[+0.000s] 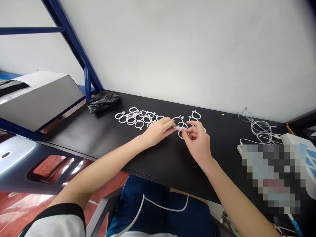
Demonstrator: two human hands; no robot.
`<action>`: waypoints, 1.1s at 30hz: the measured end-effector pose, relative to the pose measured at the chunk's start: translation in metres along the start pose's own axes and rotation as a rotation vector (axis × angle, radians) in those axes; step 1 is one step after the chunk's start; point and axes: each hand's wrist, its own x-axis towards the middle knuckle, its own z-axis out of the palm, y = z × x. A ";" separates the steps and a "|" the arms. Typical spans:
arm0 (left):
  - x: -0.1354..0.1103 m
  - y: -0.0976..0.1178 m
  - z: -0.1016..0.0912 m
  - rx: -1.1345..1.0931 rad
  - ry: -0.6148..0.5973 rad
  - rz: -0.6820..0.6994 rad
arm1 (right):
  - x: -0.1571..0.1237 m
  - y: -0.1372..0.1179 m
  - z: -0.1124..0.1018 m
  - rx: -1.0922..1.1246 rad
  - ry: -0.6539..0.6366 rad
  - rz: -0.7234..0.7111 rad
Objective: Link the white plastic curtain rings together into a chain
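Fingers of left hand [158, 131] and right hand [198, 143] are pinching one white plastic ring [182, 125] (above black tabletop [111, 141]); gripping near its ends seems steadiest.

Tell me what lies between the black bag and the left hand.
Head view: a spread of white rings lies between black bag and left hand.

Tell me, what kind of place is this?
Likely a workshop bench: a long black tabletop, a blue metal rack frame, and white plastic rings, one pinched between left hand and right hand.
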 end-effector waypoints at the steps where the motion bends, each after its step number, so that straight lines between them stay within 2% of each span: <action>1: 0.000 0.000 0.000 -0.005 0.007 0.014 | 0.000 0.000 0.000 -0.010 -0.015 -0.001; 4: 0.001 0.000 -0.001 0.003 0.009 0.030 | 0.000 -0.001 -0.001 -0.023 -0.053 0.001; 7: 0.002 0.001 -0.003 0.035 -0.014 0.015 | -0.002 -0.004 -0.003 0.111 -0.037 0.051; 16: 0.005 0.012 -0.007 0.019 -0.071 0.031 | 0.000 -0.012 -0.002 0.481 0.128 0.196; 21: 0.007 0.018 -0.014 -0.010 -0.150 0.129 | 0.009 -0.008 -0.004 0.705 0.179 0.347; 26: 0.006 0.020 -0.013 -0.014 -0.241 0.212 | 0.021 -0.001 -0.014 0.815 0.324 0.479; 28: 0.005 0.020 -0.012 -0.009 -0.233 0.201 | 0.022 0.000 -0.016 0.804 0.318 0.488; 33: 0.005 0.015 -0.013 0.067 -0.128 0.106 | 0.015 -0.002 -0.010 0.697 0.202 0.407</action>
